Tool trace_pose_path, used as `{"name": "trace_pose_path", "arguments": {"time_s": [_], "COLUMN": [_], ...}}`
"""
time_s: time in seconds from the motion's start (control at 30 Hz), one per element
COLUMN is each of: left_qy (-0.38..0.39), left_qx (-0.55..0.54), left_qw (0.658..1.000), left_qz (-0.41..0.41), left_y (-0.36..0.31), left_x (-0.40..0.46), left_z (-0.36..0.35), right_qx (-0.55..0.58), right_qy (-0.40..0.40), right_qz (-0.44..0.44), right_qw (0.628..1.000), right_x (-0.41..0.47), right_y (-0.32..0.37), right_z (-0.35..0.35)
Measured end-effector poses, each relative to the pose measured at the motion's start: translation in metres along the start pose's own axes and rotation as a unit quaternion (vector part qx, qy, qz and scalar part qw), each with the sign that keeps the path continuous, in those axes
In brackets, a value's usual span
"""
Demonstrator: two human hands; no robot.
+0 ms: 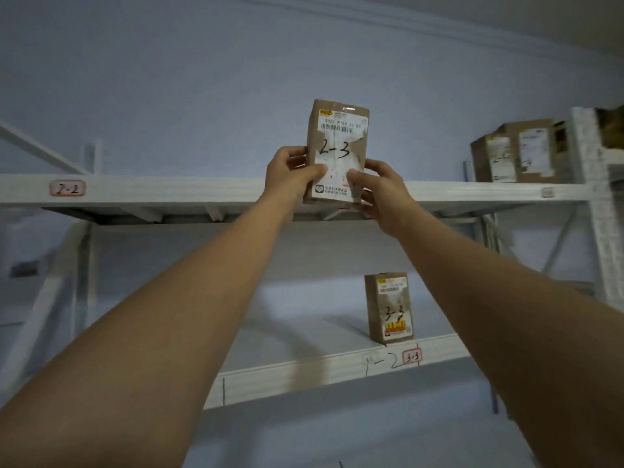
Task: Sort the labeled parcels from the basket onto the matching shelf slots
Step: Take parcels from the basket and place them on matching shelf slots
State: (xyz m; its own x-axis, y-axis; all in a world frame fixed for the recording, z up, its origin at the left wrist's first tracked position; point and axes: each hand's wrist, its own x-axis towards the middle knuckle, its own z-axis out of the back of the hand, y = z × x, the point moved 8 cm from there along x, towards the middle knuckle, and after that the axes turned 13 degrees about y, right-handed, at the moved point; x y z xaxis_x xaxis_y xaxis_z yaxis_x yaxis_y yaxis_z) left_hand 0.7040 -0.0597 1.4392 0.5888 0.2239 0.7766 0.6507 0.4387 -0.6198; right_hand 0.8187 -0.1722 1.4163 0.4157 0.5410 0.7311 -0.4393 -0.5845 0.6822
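Observation:
A brown cardboard parcel (pixel 337 143) marked "2-3" by hand stands upright in front of the upper white shelf beam (pixel 169 189). My left hand (pixel 290 173) grips its lower left side and my right hand (pixel 381 194) grips its lower right corner. The parcel's bottom edge is level with the beam; whether it rests on the shelf I cannot tell. A red-framed "2-2" slot tag (pixel 67 188) sits far left on that beam. On the lower shelf stands a parcel marked "3-3" (pixel 390 307), above a "3-3" tag (pixel 412 357).
Two brown parcels (pixel 516 153) stand on the upper shelf at the right, beside a white upright post (pixel 594 197). A small unreadable tag (pixel 547 192) is on the upper beam near them. The basket is not in view.

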Motion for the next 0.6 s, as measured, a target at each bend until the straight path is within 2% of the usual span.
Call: {"name": "trace_pose_path", "arguments": {"time_s": [0.23,0.47,0.6], "left_qy": [0.089,0.04,0.014], "left_qx": [0.059,0.1,0.114], "left_qw": [0.994,0.992,0.992], "left_qz": [-0.027,-0.07,-0.057], "left_y": [0.029,0.042,0.053], "left_x": [0.065,0.134,0.166], "left_z": [-0.099,-0.143,-0.146], "right_qx": [-0.028,-0.101,-0.132], "right_qy": [-0.065,-0.031,0.003], "right_qz": [0.033,0.071,0.069], "right_qw": [0.997,0.992,0.989], "right_x": [0.012,0.064,0.101], "right_y": [0.017,0.03,0.027], "right_z": [0.107,0.17,0.192]}}
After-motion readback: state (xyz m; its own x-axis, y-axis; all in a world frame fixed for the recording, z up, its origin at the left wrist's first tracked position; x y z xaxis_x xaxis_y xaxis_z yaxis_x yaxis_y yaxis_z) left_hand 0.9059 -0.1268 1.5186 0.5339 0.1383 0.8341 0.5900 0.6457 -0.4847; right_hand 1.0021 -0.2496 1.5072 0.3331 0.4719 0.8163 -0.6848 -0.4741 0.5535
